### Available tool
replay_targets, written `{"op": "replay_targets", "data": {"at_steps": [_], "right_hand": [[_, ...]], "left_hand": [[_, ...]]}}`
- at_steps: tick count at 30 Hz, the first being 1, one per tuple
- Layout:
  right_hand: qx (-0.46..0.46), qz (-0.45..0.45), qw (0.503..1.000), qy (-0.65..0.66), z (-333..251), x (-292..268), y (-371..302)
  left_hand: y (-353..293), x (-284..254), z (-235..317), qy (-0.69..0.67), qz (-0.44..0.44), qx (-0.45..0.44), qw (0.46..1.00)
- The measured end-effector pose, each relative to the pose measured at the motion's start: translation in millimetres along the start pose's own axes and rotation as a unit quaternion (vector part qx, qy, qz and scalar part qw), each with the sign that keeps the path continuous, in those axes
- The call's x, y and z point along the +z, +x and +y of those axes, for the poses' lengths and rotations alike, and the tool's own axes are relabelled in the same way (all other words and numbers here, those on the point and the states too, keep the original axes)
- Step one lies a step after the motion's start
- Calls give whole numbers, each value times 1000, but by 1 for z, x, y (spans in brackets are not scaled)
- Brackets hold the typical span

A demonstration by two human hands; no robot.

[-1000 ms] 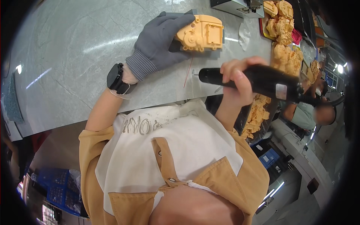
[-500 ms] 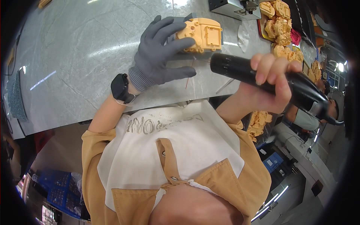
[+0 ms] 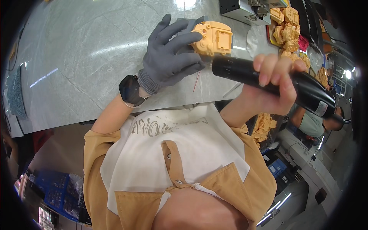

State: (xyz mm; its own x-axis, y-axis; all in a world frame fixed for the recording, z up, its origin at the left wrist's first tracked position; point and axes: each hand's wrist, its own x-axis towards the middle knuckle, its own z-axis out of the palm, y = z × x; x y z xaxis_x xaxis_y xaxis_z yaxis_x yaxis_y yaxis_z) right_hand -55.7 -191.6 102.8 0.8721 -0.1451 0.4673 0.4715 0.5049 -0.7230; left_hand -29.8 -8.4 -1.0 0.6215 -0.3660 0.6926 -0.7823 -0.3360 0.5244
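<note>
My left hand (image 3: 170, 57) wears a grey glove and a black watch on the wrist. It lies on a yellow moulded plastic part (image 3: 214, 38) and holds it down on the grey marble-look table (image 3: 84, 50). My bare right hand (image 3: 274, 86) grips a black handheld rotary tool (image 3: 264, 78). The tool's front end points left and sits just below the yellow part, close to my gloved fingers. Whether the tip touches the part is hidden.
A tray with several more yellow moulded parts (image 3: 287, 27) stands at the table's far right, next to a grey machine (image 3: 245, 7). More yellow parts (image 3: 264, 126) lie below the table edge at the right. Another person (image 3: 314, 122) sits at the right.
My left hand with the yellow part has stayed in place on the table. My right hand has brought the black tool up and left, closer to the part.
</note>
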Motion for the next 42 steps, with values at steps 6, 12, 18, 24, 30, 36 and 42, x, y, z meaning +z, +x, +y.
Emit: {"op": "replay_targets", "data": {"at_steps": [6, 12, 18, 24, 30, 36, 42], "right_hand": [[2, -18, 999, -32, 0, 2, 0], [-28, -13, 999, -35, 2, 5, 4], [-35, -42, 994, -93, 4, 5, 13], [-35, -50, 989, -135, 11, 10, 16], [-36, -21, 983, -179, 20, 21, 22], [9, 6, 970, -241, 23, 31, 22], [-9, -23, 985, -171, 28, 25, 25]], "left_hand": [[-1, -1, 1, 6, -11, -3, 1000], [2, 4, 4, -6, 34, -87, 996], [1, 13, -5, 3, -21, -102, 995], [4, 22, -14, -12, -27, -99, 995], [8, 25, -17, -43, -28, -103, 993], [8, 24, -15, -61, -29, -122, 990], [7, 24, -17, -55, -18, -112, 992]]}}
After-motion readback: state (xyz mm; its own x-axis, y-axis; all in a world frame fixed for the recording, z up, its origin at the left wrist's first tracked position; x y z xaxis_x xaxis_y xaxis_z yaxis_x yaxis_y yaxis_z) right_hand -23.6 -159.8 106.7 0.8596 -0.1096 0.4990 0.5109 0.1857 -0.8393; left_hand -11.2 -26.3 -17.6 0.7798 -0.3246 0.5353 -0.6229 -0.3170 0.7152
